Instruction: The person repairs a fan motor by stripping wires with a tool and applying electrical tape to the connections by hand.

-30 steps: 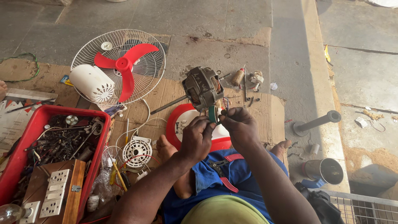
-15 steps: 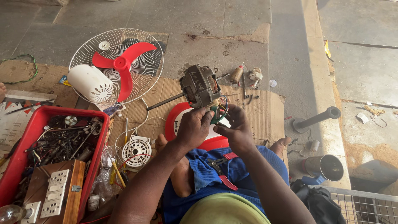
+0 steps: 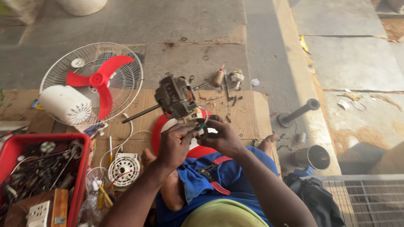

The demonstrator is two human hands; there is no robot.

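Crate (image 3: 80, 168), red plastic, sat at the left edge of the cardboard sheet (image 3: 244, 113), packed with dark metal parts; a wooden block with white sockets (image 3: 46, 210) lay at its near corner. Fan guard (image 3: 90, 80) with red blades (image 3: 99, 80) and a white motor cover (image 3: 65, 105) lay over the far left corner of the sheet. White round grille piece (image 3: 124, 168) with wires rested just beside the crate, near the person's knee.

Left hand (image 3: 174, 145) was clenched on the near end of the fan motor (image 3: 174, 96), fingers wrapped around the wiring end. Motor was held up off the sheet, above a red ring base (image 3: 160, 130), roughly mid-sheet. Its shaft (image 3: 141, 114) stuck out to the left and slightly toward the person, so the long axis ran left-near to right-far, tilted. Motor body lay straight ahead of and just above both hands.

Right hand (image 3: 223, 136) was touching the same near end, fingertips pinched at small coloured wires (image 3: 201, 125); exactly what it grasped was too small to tell. Both hands were equally close, touching each other.

Small tools and a bobbin (image 3: 219, 77) lay at the far right edge. Grey pipe stand (image 3: 296, 113) and a metal cup (image 3: 311, 157) stood off the sheet on the concrete, well apart.
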